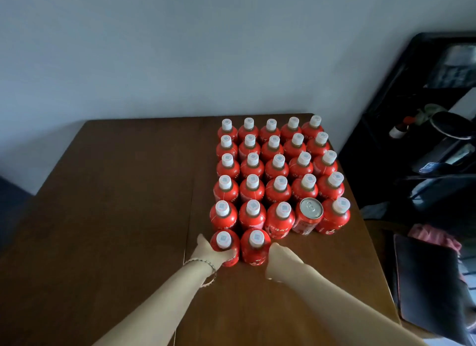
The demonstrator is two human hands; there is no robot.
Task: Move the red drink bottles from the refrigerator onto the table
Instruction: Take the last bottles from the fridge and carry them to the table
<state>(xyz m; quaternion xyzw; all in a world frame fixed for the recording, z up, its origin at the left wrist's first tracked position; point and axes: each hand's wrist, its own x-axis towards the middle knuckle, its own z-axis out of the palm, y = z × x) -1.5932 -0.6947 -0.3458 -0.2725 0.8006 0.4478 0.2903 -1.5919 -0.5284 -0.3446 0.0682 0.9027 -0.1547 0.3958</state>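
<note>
Several red drink bottles with white caps stand upright in tight rows on the right half of the brown wooden table (116,191). Two more stand side by side in front of the rows. My left hand (210,254) grips the left front bottle (225,245) round its body. My right hand (282,259) holds the right front bottle (255,245) from its right side; its fingers are mostly hidden behind the bottle. A red drink can (307,218) with a silver top stands among the bottles in the nearest full row.
A pale wall runs behind the table. To the right stands a black shelf unit (425,113) holding dark items and a small bottle. A dark bag (427,281) with pink cloth lies by the table's right edge.
</note>
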